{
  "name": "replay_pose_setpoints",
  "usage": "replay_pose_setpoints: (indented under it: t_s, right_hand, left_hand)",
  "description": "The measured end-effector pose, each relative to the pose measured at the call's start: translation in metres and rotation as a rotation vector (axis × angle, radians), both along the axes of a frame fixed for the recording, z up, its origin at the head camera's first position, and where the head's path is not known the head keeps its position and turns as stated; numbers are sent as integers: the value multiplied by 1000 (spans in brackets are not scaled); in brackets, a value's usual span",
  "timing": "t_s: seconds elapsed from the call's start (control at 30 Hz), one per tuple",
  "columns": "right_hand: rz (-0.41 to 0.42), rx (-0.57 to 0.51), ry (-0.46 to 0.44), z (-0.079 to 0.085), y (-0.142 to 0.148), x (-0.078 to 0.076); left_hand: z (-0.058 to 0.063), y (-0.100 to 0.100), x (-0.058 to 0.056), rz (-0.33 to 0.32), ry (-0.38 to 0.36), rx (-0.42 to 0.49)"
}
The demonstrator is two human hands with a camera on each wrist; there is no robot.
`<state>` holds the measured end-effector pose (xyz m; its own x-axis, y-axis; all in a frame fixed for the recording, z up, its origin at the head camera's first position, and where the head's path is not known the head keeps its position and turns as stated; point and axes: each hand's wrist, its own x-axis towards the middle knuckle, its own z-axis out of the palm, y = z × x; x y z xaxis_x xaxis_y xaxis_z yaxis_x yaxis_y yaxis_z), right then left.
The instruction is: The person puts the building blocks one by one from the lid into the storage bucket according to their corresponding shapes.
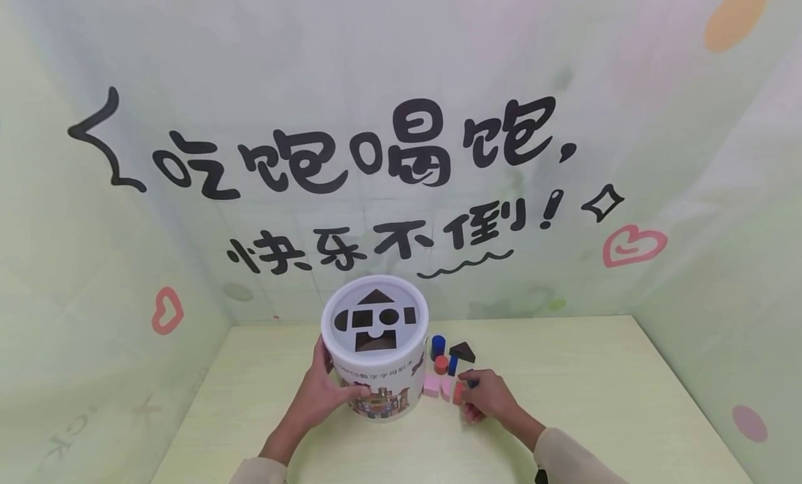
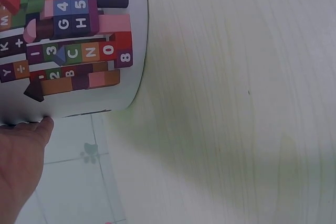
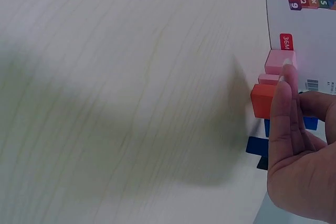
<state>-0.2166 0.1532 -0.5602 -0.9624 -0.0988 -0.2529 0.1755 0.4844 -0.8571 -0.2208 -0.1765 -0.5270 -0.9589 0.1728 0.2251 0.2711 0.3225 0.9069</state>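
Note:
A white bucket [image 1: 376, 372] with printed blocks on its side stands on the table, its lid [image 1: 338, 299] cut with several shaped holes. My left hand [image 1: 322, 393] grips the bucket's left side, thumb across the front. To the bucket's right my right hand [image 1: 491, 399] reaches in among small blocks, its straight fingers against an orange-red block [image 3: 262, 100]. Close by are a pink block [image 1: 431, 386], a pink curved block [image 1: 446, 388], a red cylinder [image 1: 441, 364], a blue cylinder [image 1: 438, 346], a narrow blue block [image 1: 452, 365] and a dark triangle [image 1: 462, 351].
The pale wooden table [image 1: 250, 372] meets a printed cloth wall [image 1: 401, 73] at the back, with similar walls on both sides. In the left wrist view the table edge shows beside the bucket, and tiled floor [image 2: 73, 177] lies below.

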Motion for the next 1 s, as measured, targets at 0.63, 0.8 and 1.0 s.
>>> replay_pose_setpoints:
  t_s: [0.63, 0.8, 1.0]
  right_hand:
    - [43, -21, 22, -2, -3, 7]
    - [59, -48, 54, 9, -2, 6]
    - [78, -83, 59, 23, -3, 2]
  left_hand:
    - [2, 1, 1, 4, -10, 6]
    - [2, 1, 1, 2, -15, 1]
    - [2, 0, 0, 0, 1, -5]
